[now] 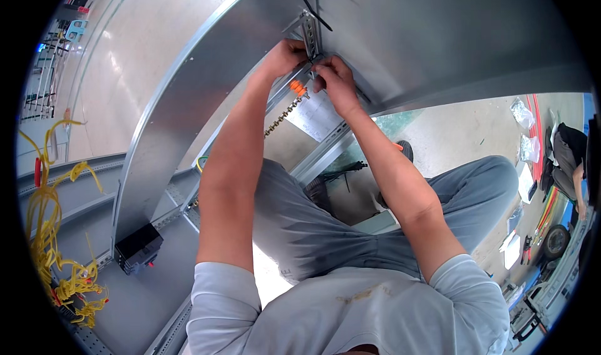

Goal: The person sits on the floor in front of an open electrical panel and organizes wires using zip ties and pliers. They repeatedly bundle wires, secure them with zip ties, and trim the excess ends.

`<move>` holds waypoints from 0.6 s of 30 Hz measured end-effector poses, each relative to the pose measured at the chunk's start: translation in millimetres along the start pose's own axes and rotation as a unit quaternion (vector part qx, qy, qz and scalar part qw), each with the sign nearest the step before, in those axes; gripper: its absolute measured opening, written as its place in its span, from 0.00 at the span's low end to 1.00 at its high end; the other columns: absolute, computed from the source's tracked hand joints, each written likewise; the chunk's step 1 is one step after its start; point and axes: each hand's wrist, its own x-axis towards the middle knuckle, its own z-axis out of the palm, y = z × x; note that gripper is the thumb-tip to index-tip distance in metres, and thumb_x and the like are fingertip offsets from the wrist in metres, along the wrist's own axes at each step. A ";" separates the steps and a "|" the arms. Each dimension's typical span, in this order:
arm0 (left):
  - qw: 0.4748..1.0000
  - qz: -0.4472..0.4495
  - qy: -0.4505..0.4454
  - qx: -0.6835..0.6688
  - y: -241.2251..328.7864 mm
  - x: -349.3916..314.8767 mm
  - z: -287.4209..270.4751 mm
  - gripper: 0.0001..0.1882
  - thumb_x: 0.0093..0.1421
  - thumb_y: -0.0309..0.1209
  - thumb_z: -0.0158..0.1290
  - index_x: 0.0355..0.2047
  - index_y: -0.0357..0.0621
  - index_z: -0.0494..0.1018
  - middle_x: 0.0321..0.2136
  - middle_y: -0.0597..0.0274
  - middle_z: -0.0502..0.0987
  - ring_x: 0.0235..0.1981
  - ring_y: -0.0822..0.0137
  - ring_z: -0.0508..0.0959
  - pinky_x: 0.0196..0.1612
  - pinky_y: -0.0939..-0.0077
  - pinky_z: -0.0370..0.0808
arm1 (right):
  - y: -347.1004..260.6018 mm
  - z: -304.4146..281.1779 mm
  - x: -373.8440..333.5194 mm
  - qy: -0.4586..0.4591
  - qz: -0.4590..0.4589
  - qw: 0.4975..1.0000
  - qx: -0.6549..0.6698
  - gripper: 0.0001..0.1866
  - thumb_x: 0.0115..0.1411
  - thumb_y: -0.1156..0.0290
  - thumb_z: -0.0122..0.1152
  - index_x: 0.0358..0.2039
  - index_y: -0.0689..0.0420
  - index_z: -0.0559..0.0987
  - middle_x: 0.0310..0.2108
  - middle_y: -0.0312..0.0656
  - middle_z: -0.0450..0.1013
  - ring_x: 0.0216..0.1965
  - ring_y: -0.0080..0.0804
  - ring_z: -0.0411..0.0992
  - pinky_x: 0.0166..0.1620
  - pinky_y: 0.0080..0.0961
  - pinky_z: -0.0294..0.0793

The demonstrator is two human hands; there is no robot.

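Note:
Both my arms reach forward into a grey sheet-metal cabinet [188, 98]. My left hand [285, 58] and my right hand [335, 80] meet at a slotted metal rail [310, 30] fixed to the cabinet's panel. Their fingertips pinch something small at the rail's lower end; what it is stays hidden by the fingers. Just below the hands sit small orange terminal pieces [298, 88] on a rail, with a beaded chain [280, 117] hanging from them. A sheet of paper [319, 114] lies under my right wrist.
A bundle of yellow wires [47, 217] hangs at the left. A black box-shaped component [139, 247] sits on the cabinet's lower panel. Another slotted rail [322, 155] runs diagonally below. At the right, the floor holds bags, orange cables [546, 208] and another person [573, 167].

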 end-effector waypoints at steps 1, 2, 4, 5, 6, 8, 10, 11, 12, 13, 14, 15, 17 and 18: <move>1.000 -0.003 -0.009 -0.020 -1.0 0.8 -0.7 0.12 0.61 0.27 0.55 0.40 0.34 0.82 0.28 0.62 0.81 0.32 0.75 0.76 0.39 0.74 0.75 | 0.8 -0.3 0.4 -0.004 -0.010 1.000 -0.023 0.02 0.65 0.75 0.54 0.35 0.59 0.72 0.34 0.42 0.75 0.23 0.25 0.69 0.29 0.26 0.75; 1.000 -0.005 -0.014 -0.016 -1.9 1.6 -1.3 0.11 0.61 0.27 0.55 0.40 0.34 0.82 0.28 0.63 0.81 0.32 0.75 0.76 0.39 0.74 0.75 | 1.6 -0.7 0.6 -0.007 -0.020 0.999 -0.047 0.02 0.65 0.75 0.54 0.35 0.59 0.72 0.33 0.41 0.74 0.23 0.25 0.67 0.28 0.27 0.73; 1.000 -0.010 -0.021 -0.006 -9.5 1.3 -3.3 0.10 0.62 0.26 0.55 0.40 0.34 0.82 0.27 0.64 0.80 0.31 0.77 0.76 0.38 0.76 0.75 | 3.3 1.7 -0.8 0.012 0.009 0.998 0.063 0.02 0.64 0.76 0.54 0.34 0.59 0.71 0.32 0.42 0.73 0.21 0.25 0.65 0.27 0.27 0.71; 1.000 -0.010 -0.022 -0.003 -13.0 1.3 -4.8 0.11 0.62 0.26 0.55 0.40 0.34 0.82 0.28 0.63 0.81 0.32 0.76 0.77 0.39 0.75 0.75 | 4.3 3.2 -2.0 0.022 0.023 0.993 0.117 0.02 0.64 0.76 0.54 0.34 0.59 0.71 0.32 0.42 0.73 0.21 0.25 0.64 0.26 0.27 0.70; 1.000 -0.010 -0.023 -0.002 -17.8 1.9 -5.3 0.11 0.62 0.27 0.55 0.41 0.34 0.82 0.29 0.62 0.82 0.33 0.75 0.77 0.41 0.75 0.75 | 5.9 12.4 -6.0 0.029 0.043 0.985 0.162 0.02 0.63 0.76 0.54 0.34 0.60 0.71 0.32 0.42 0.73 0.21 0.25 0.63 0.25 0.27 0.69; 1.000 -0.007 -0.025 0.012 -14.0 -0.4 -4.3 0.12 0.62 0.27 0.55 0.43 0.34 0.81 0.33 0.59 0.83 0.37 0.73 0.78 0.44 0.73 0.75 | 6.5 33.5 -15.9 0.051 0.078 0.964 0.250 0.02 0.63 0.76 0.54 0.33 0.60 0.70 0.31 0.42 0.72 0.21 0.24 0.62 0.24 0.27 0.66; 0.999 0.001 -0.018 0.039 4.0 -8.3 -6.1 0.13 0.62 0.28 0.55 0.45 0.34 0.81 0.37 0.56 0.84 0.40 0.71 0.79 0.48 0.72 0.75 | 11.1 13.4 -15.3 0.038 0.067 0.976 0.203 0.02 0.62 0.76 0.54 0.33 0.59 0.71 0.31 0.43 0.72 0.21 0.24 0.62 0.24 0.28 0.66; 0.999 -0.003 -0.030 0.027 8.1 -9.8 -7.4 0.14 0.62 0.28 0.55 0.46 0.34 0.80 0.39 0.55 0.83 0.42 0.70 0.79 0.50 0.71 0.75 | 13.0 -0.5 -15.6 0.031 0.063 0.981 0.179 0.02 0.62 0.76 0.54 0.33 0.59 0.71 0.30 0.44 0.72 0.21 0.24 0.62 0.25 0.28 0.66; 0.999 -0.011 -0.039 0.014 7.1 -13.9 -11.5 0.15 0.62 0.28 0.55 0.47 0.34 0.80 0.40 0.54 0.83 0.44 0.70 0.79 0.52 0.70 0.75 | 0.0 -8.4 -17.4 0.027 0.038 0.988 0.150 0.03 0.63 0.73 0.54 0.33 0.58 0.71 0.28 0.42 0.72 0.22 0.24 0.62 0.26 0.28 0.66; 0.999 -0.018 -0.050 0.002 7.4 -16.4 -13.2 0.16 0.62 0.28 0.56 0.48 0.34 0.80 0.42 0.53 0.83 0.46 0.69 0.79 0.53 0.69 0.74 | -7.3 -9.9 -16.6 0.016 -0.043 0.999 0.000 0.04 0.63 0.72 0.55 0.33 0.58 0.72 0.28 0.41 0.72 0.23 0.25 0.64 0.28 0.28 0.67; 0.998 -0.011 -0.052 -0.012 8.0 -17.6 -14.0 0.16 0.62 0.29 0.56 0.49 0.34 0.79 0.42 0.53 0.83 0.46 0.68 0.80 0.54 0.69 0.74 | -13.2 -10.2 -14.1 0.005 -0.123 0.981 -0.149 0.06 0.62 0.70 0.56 0.33 0.59 0.72 0.27 0.41 0.72 0.24 0.27 0.66 0.30 0.28 0.68; 0.998 -0.004 -0.055 -0.027 10.9 -19.9 -14.3 0.17 0.62 0.29 0.56 0.49 0.34 0.79 0.43 0.53 0.83 0.46 0.68 0.80 0.54 0.69 0.74 | -18.7 -9.8 -13.2 -0.007 -0.197 0.935 -0.295 0.07 0.62 0.69 0.56 0.33 0.60 0.73 0.26 0.40 0.72 0.25 0.29 0.69 0.32 0.28 0.69; 0.998 0.009 -0.044 -0.035 15.9 -26.7 -14.4 0.17 0.61 0.29 0.57 0.49 0.33 0.79 0.43 0.53 0.83 0.46 0.67 0.80 0.54 0.68 0.75 | -22.4 -10.9 -13.6 -0.014 -0.130 0.954 -0.270 0.08 0.62 0.68 0.57 0.34 0.60 0.74 0.26 0.37 0.72 0.29 0.27 0.70 0.35 0.25 0.69; 0.999 0.021 -0.035 -0.030 27.1 -30.0 -12.3 0.17 0.61 0.29 0.57 0.49 0.33 0.79 0.44 0.53 0.83 0.46 0.67 0.80 0.54 0.68 0.75 | -16.9 -19.4 -12.1 -0.012 -0.093 0.968 -0.234 0.08 0.62 0.68 0.57 0.34 0.60 0.74 0.26 0.37 0.71 0.28 0.27 0.70 0.34 0.24 0.69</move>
